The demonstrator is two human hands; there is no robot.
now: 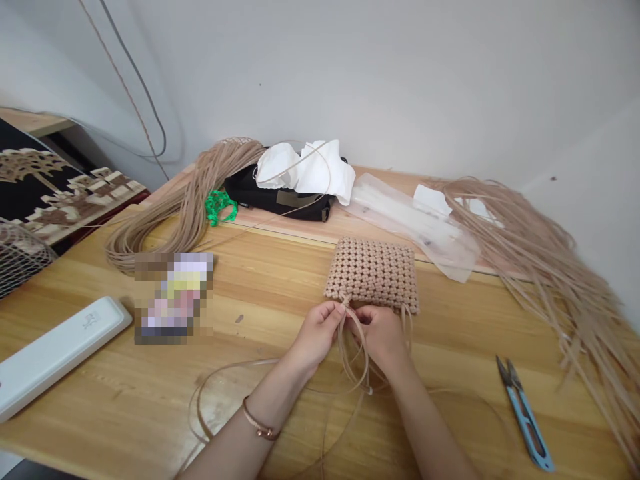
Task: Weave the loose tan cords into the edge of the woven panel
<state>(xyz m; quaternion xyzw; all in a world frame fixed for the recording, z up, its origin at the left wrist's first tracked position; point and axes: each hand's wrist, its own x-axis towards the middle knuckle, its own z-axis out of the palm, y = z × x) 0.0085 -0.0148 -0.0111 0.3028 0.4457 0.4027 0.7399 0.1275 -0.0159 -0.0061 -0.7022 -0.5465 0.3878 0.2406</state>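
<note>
A tan woven piece, knotted in a close grid, lies on the table in front of both hands. At its near left corner my left hand pinches a tan cord by the knot there. Just to the right, my right hand has its fingers curled round the looped cord; the fingertips are partly hidden. Loops of this cord hang between the hands and trail over the table towards me. More cord ends stick out at the piece's near right corner.
Blue-handled thread snips lie at the right. Long tan strand bundles spread right and back left. Behind are a black pouch, white tissue, plastic bags and green netting. A white case sits left.
</note>
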